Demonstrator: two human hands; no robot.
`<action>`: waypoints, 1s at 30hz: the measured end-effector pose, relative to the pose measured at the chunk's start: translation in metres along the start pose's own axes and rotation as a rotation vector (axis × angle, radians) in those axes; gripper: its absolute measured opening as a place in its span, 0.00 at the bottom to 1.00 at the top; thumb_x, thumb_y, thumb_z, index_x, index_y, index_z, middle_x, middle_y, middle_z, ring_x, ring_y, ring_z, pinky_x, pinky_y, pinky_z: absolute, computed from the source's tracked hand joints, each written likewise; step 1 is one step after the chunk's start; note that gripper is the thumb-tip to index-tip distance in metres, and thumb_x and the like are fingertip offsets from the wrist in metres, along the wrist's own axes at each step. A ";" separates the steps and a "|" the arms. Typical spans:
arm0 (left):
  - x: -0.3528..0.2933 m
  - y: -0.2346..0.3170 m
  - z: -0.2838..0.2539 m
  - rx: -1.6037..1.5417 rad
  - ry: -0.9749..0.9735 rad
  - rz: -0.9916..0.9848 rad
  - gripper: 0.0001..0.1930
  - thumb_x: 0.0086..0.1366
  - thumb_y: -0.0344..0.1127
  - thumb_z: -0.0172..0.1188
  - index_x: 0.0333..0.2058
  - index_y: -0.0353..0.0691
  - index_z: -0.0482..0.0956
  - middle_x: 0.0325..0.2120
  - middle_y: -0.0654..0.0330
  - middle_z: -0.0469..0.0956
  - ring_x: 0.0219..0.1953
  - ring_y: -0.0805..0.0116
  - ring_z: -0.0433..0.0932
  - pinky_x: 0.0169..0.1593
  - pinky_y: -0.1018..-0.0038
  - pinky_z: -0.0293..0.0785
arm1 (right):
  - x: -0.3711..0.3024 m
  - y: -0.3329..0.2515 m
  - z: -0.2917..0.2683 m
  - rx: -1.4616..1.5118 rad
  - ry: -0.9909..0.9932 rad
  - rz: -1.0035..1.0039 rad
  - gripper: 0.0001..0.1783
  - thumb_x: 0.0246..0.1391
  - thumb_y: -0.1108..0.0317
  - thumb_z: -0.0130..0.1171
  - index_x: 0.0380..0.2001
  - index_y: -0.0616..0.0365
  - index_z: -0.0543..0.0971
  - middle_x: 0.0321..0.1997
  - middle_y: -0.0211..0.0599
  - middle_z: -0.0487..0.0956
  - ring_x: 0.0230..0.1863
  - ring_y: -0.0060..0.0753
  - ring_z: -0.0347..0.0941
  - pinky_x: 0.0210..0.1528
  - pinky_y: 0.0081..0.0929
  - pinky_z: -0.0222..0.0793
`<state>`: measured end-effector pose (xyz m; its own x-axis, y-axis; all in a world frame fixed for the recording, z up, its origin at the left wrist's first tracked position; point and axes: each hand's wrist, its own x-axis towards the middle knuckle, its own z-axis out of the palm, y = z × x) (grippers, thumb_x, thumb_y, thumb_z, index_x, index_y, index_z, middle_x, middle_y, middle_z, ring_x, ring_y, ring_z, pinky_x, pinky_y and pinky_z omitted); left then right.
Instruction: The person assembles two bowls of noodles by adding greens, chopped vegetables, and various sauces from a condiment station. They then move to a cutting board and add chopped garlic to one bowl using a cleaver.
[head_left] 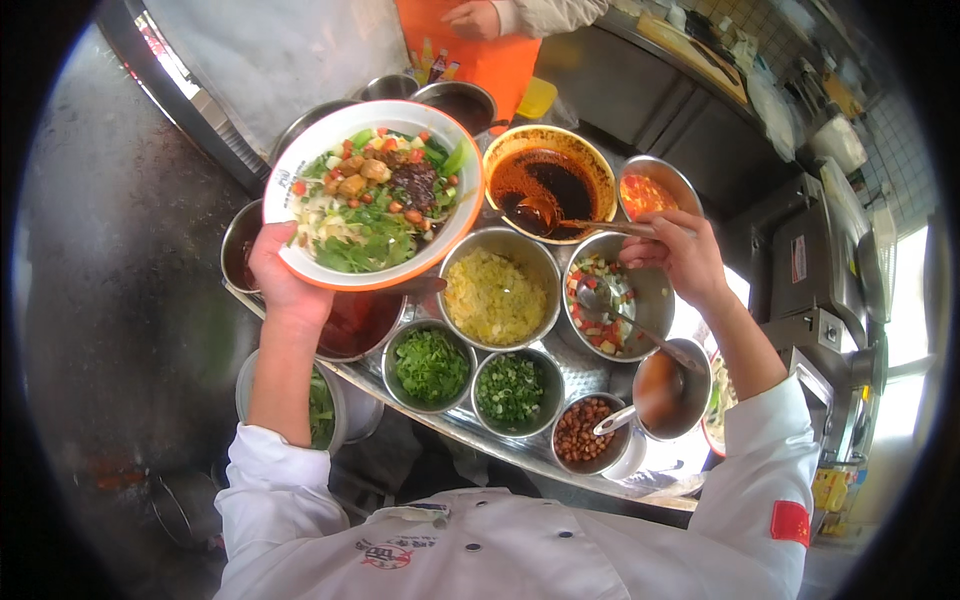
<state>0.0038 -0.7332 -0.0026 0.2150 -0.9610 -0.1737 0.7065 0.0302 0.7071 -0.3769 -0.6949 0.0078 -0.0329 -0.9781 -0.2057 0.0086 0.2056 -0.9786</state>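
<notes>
My left hand (292, 278) grips the rim of a large white bowl (285, 215) with an orange edge, held up tilted over the counter. In it lie greens, peanuts, diced red and pale pieces, brown chunks and a dark paste. My right hand (682, 255) is closed round the handle of a ladle (600, 227). The ladle's head rests in dark red chili oil (560, 180), inside a yellowish oil-stained pot (497, 160). Below my right hand stands a steel pot of diced red and white vegetables (610, 320) with a spoon (597, 293) in it.
Steel pots hold yellow chopped pickle (495, 290), cilantro (430, 365), chopped scallions (510, 390), peanuts (585, 432), brown liquid (660, 390) and red sauce (645, 195). They crowd a metal counter (460, 425). Across it stands another person in an orange apron (495, 65). Kitchen equipment (810, 255) lines the right side.
</notes>
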 end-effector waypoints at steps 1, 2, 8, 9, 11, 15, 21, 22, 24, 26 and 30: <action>0.001 -0.002 0.000 0.006 0.000 0.018 0.28 0.50 0.34 0.45 0.52 0.28 0.63 0.48 0.45 0.68 0.51 0.52 0.68 0.56 0.62 0.62 | 0.003 0.002 -0.001 0.093 0.065 0.038 0.16 0.58 0.70 0.41 0.39 0.74 0.70 0.32 0.51 0.76 0.32 0.38 0.77 0.35 0.28 0.75; 0.003 -0.003 0.000 0.006 0.004 -0.002 0.29 0.50 0.34 0.45 0.52 0.29 0.63 0.48 0.45 0.68 0.51 0.52 0.68 0.56 0.62 0.63 | 0.006 0.003 -0.003 0.191 0.121 0.072 0.15 0.57 0.70 0.41 0.38 0.74 0.70 0.31 0.53 0.76 0.30 0.39 0.77 0.34 0.29 0.74; 0.012 -0.015 -0.004 -0.007 -0.058 -0.071 0.30 0.48 0.36 0.46 0.53 0.32 0.64 0.49 0.49 0.69 0.51 0.54 0.68 0.56 0.63 0.63 | 0.020 0.008 -0.024 0.523 0.327 0.167 0.13 0.56 0.70 0.37 0.37 0.71 0.65 0.29 0.52 0.76 0.30 0.41 0.77 0.32 0.35 0.76; 0.013 -0.017 -0.004 -0.005 -0.063 -0.076 0.30 0.48 0.36 0.46 0.53 0.32 0.64 0.49 0.49 0.69 0.51 0.54 0.68 0.56 0.63 0.63 | 0.022 0.009 -0.027 0.548 0.330 0.150 0.13 0.56 0.70 0.37 0.37 0.71 0.65 0.28 0.51 0.76 0.30 0.42 0.77 0.32 0.35 0.76; 0.014 -0.020 -0.003 -0.035 -0.077 -0.104 0.29 0.49 0.36 0.47 0.52 0.33 0.65 0.49 0.49 0.69 0.51 0.56 0.69 0.56 0.63 0.63 | 0.025 0.013 -0.030 0.589 0.374 0.109 0.13 0.56 0.69 0.37 0.37 0.71 0.64 0.28 0.50 0.76 0.30 0.42 0.77 0.32 0.35 0.77; 0.014 -0.026 0.001 -0.051 -0.081 -0.150 0.28 0.50 0.36 0.47 0.52 0.34 0.64 0.48 0.51 0.70 0.49 0.57 0.69 0.54 0.64 0.64 | 0.027 0.012 -0.020 0.546 0.346 0.131 0.13 0.56 0.70 0.38 0.37 0.72 0.66 0.30 0.52 0.76 0.31 0.42 0.77 0.33 0.34 0.76; 0.020 -0.033 0.003 -0.067 -0.100 -0.252 0.26 0.52 0.37 0.47 0.50 0.33 0.66 0.46 0.52 0.71 0.45 0.59 0.73 0.48 0.68 0.71 | 0.001 -0.045 0.016 0.211 0.196 -0.262 0.15 0.58 0.71 0.39 0.38 0.74 0.69 0.29 0.51 0.76 0.30 0.38 0.76 0.35 0.30 0.74; 0.021 -0.035 0.004 -0.079 -0.098 -0.281 0.26 0.51 0.38 0.47 0.50 0.35 0.65 0.46 0.53 0.72 0.44 0.60 0.74 0.45 0.67 0.73 | -0.007 -0.056 0.024 0.143 0.187 -0.293 0.15 0.58 0.71 0.39 0.38 0.75 0.69 0.31 0.51 0.76 0.30 0.39 0.77 0.35 0.29 0.74; 0.023 -0.038 0.005 -0.094 -0.152 -0.289 0.28 0.52 0.40 0.44 0.53 0.36 0.64 0.49 0.51 0.68 0.49 0.56 0.69 0.53 0.63 0.65 | -0.025 -0.072 0.040 0.048 0.093 -0.415 0.15 0.59 0.71 0.39 0.39 0.76 0.69 0.33 0.53 0.77 0.30 0.39 0.77 0.36 0.28 0.75; 0.023 -0.039 0.007 -0.087 -0.132 -0.296 0.28 0.53 0.40 0.41 0.54 0.37 0.63 0.51 0.50 0.67 0.52 0.55 0.66 0.57 0.62 0.60 | -0.045 -0.070 0.060 -0.118 0.092 -0.490 0.15 0.58 0.74 0.39 0.42 0.75 0.69 0.33 0.50 0.77 0.33 0.39 0.77 0.36 0.28 0.75; 0.023 -0.036 0.013 -0.136 -0.143 -0.303 0.26 0.56 0.37 0.38 0.54 0.35 0.62 0.51 0.50 0.66 0.53 0.58 0.66 0.58 0.65 0.61 | -0.067 -0.049 0.089 -0.721 -0.146 -0.994 0.17 0.48 0.85 0.45 0.44 0.72 0.70 0.33 0.49 0.78 0.33 0.38 0.78 0.34 0.28 0.75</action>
<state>-0.0252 -0.7601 -0.0234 -0.1072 -0.9604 -0.2572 0.8088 -0.2347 0.5392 -0.2864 -0.6426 0.0699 0.4017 -0.7053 0.5841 -0.5103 -0.7020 -0.4967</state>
